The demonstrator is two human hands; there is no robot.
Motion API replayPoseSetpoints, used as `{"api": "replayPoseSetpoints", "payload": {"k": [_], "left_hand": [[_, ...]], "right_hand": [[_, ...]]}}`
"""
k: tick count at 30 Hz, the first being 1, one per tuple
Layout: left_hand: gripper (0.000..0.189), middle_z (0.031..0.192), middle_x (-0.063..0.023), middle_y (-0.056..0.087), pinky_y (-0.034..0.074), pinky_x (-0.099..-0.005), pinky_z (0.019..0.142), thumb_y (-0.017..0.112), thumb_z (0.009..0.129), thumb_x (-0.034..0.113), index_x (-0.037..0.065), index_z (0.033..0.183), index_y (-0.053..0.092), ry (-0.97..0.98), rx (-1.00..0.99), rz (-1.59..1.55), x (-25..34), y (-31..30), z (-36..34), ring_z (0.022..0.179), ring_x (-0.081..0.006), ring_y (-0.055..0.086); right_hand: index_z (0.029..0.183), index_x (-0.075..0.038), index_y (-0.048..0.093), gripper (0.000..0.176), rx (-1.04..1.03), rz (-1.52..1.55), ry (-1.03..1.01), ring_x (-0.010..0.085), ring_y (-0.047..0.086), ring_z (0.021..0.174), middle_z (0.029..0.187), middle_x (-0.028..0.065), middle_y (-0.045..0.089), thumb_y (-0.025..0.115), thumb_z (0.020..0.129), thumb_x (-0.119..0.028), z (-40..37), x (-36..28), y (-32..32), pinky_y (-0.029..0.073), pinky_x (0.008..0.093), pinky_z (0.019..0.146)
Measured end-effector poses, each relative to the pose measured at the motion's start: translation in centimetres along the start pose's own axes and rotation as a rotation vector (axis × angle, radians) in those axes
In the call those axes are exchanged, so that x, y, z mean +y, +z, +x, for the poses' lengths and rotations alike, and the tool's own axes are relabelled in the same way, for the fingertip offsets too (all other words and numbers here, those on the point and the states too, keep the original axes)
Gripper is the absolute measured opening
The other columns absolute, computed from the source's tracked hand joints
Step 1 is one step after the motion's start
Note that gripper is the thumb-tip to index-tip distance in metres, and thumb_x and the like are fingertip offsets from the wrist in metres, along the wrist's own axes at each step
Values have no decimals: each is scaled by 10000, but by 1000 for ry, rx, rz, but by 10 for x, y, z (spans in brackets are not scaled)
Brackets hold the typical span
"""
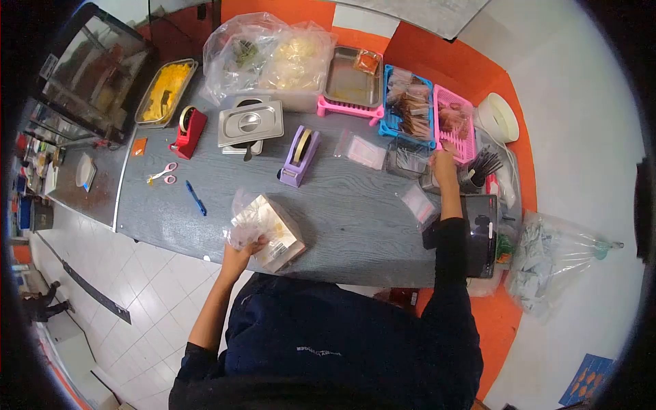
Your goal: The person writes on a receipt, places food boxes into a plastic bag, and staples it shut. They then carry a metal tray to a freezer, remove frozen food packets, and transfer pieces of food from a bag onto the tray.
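Observation:
At the table's front edge my left hand [247, 251] is closed round a crumpled clear plastic bag [244, 229], against the side of a pale cardboard box [273, 232]. My right hand [445, 162] reaches to the right, at the near edge of the pink basket [454, 123], which holds small packets. Its fingers are small in view, and whether they grip anything cannot be made out. Beside it are a clear container [406, 158] and a holder of dark sticks [482, 167]. Small clear bags [418, 203] lie left of my right forearm.
Purple [298, 157] and red [188, 133] tape dispensers, scissors [165, 173], a blue pen [196, 198] and a lidded steel container [250, 124] stand or lie on the grey table [342, 232]. Behind are a blue basket [408, 106], a metal tray [354, 78] and a yellow-filled tray [165, 92].

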State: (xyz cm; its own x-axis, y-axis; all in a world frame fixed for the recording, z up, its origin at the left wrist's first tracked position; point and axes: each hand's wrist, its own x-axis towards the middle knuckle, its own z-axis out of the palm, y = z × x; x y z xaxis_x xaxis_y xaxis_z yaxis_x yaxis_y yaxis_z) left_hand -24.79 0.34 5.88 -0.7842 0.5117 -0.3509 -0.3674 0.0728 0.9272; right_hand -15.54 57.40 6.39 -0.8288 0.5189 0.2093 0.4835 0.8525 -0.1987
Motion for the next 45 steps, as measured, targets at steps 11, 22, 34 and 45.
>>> {"api": "replayPoseSetpoints", "payload": {"k": [11, 22, 34, 45], "left_hand": [[262, 956, -167, 619, 555, -335, 762, 522, 919, 165, -45, 1075, 511, -41, -56, 32, 6, -5, 1, 874, -238, 646], [306, 1070, -150, 559, 465, -384, 861, 613, 716, 30, 46, 1021, 592, 552, -4, 1054, 40, -4, 0, 977, -333, 559], [193, 751, -119, 657, 513, -319, 636, 610, 750, 52, 4, 936, 627, 137, -76, 676, 38, -20, 22, 668, -257, 651], [207, 833, -124, 652, 532, -288, 670, 633, 836, 106, -42, 945, 538, -242, -1, -146, 16, -5, 19, 762, -154, 642]], "right_hand": [[645, -18, 620, 87, -38, -81, 104, 327, 617, 661, 675, 175, 625, 655, 677, -91, -7, -15, 0, 479, 434, 600], [835, -23, 613, 80, -116, 747, -139, 279, 595, 756, 785, 134, 605, 582, 829, -96, -58, -218, -52, 457, 347, 675], [915, -20, 589, 147, -547, 850, -559, 298, 554, 865, 877, 109, 551, 580, 800, -110, -145, -354, 27, 469, 373, 738], [894, 5, 615, 112, -245, 942, -738, 239, 606, 773, 859, 109, 621, 616, 787, -29, -153, -353, 30, 491, 298, 697]]}}
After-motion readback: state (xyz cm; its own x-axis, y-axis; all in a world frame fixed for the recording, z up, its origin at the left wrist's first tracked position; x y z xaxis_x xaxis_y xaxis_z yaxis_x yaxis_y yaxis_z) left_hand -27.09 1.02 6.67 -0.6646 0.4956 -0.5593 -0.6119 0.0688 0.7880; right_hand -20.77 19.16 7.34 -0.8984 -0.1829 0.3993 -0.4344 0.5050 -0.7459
